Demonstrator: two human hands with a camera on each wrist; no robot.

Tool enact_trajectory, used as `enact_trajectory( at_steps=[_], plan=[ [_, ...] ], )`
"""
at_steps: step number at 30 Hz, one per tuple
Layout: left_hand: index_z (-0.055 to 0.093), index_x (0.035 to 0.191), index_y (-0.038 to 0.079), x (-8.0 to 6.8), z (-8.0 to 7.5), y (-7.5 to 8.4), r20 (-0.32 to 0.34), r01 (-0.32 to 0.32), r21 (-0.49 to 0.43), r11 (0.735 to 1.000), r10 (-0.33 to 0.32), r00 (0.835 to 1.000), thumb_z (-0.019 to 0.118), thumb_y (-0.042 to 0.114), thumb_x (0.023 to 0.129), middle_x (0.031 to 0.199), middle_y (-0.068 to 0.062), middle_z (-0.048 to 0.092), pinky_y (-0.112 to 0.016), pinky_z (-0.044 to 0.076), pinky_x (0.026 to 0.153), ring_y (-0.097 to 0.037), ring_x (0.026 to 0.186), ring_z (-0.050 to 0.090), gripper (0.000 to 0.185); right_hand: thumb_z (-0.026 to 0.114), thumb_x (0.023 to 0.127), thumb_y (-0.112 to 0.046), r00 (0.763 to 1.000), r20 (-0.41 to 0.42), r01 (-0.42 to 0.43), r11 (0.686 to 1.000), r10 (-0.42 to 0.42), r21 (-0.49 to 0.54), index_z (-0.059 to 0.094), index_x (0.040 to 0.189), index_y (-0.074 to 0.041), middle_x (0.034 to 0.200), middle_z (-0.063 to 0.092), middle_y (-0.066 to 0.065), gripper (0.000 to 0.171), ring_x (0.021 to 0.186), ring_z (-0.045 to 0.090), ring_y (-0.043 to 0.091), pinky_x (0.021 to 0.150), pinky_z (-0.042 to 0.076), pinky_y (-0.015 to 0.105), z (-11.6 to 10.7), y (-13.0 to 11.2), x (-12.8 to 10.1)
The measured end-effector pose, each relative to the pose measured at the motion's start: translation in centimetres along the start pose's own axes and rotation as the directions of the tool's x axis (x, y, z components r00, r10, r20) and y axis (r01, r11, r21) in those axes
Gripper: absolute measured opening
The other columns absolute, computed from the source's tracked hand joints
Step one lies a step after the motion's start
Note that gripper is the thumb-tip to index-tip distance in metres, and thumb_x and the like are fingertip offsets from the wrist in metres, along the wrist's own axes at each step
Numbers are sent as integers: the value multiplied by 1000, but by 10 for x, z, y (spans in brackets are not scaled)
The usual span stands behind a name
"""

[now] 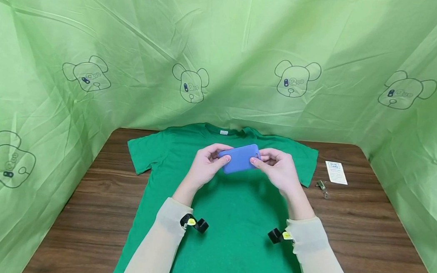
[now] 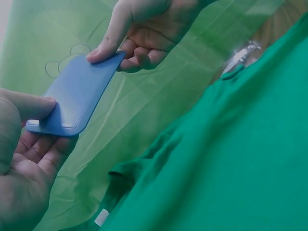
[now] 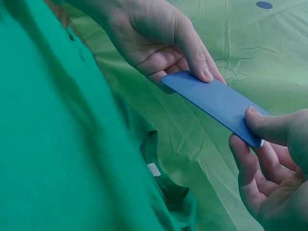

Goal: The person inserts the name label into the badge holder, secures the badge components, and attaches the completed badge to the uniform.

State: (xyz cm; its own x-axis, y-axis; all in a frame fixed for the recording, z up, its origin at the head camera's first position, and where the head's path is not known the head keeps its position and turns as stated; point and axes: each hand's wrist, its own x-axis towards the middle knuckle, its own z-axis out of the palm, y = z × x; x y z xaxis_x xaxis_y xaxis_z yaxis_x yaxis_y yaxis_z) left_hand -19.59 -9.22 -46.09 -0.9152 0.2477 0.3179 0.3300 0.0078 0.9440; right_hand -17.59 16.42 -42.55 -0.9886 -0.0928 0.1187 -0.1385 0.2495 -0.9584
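A blue card holder (image 1: 238,159) is raised above a green T-shirt (image 1: 232,221) that lies spread on the table. My left hand (image 1: 207,163) pinches the holder's left end, thumb on the face and fingers behind. At its other end, which has a small slot, my right hand (image 1: 278,167) pinches it the same way. The left wrist view shows the holder's flat face (image 2: 77,94) tilted between both thumbs. From the right wrist, the holder (image 3: 216,103) appears nearly edge-on, with fingers curled beneath it.
Right of the shirt, a white printed card (image 1: 336,173) lies on the brown wooden table (image 1: 378,230). Just in front of it is a small metal clip (image 1: 321,185) with a clear strap. Green cloth walls (image 1: 239,41) with bear drawings stand behind and at both sides.
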Motion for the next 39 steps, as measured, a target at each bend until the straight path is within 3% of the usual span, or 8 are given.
enact_trajectory(
  at_steps=[15, 24, 28, 39],
  plan=[
    [77, 126, 4, 0, 1, 1, 2, 12, -39, 999, -12, 1000, 76, 7, 104, 117, -15, 73, -29, 63, 81, -25, 95, 68, 23, 84, 100, -16, 1000, 10, 25, 999, -25, -27, 80, 117, 4, 95, 80, 15, 27, 75, 69, 16, 65, 55, 26, -2, -1, 0],
    [77, 121, 3, 0, 1, 1, -32, 19, -76, 997, -21, 999, 80, 9, 101, 98, -13, 70, -28, 61, 70, -21, 79, 67, 21, 78, 105, -18, 999, 44, 27, 998, -25, -57, 80, 117, 2, 91, 78, 15, 23, 70, 64, 17, 63, 52, 26, -1, 2, 1],
    [76, 118, 5, 0, 2, 1, -41, 24, -87, 996, -27, 999, 82, 10, 100, 92, -11, 68, -29, 59, 65, -20, 71, 65, 19, 76, 106, -17, 998, 67, 24, 999, -22, -30, 78, 119, 3, 93, 79, 17, 24, 71, 69, 15, 64, 55, 26, -1, 1, 1],
    [74, 121, 1, 0, 1, 2, -22, 21, -108, 994, -23, 999, 79, 9, 102, 104, -13, 72, -31, 64, 72, -20, 78, 72, 22, 72, 108, -14, 997, 71, -14, 999, 12, 28, 73, 126, 5, 102, 82, 18, 26, 79, 78, 14, 65, 58, 26, -5, -2, 2]
  ],
)
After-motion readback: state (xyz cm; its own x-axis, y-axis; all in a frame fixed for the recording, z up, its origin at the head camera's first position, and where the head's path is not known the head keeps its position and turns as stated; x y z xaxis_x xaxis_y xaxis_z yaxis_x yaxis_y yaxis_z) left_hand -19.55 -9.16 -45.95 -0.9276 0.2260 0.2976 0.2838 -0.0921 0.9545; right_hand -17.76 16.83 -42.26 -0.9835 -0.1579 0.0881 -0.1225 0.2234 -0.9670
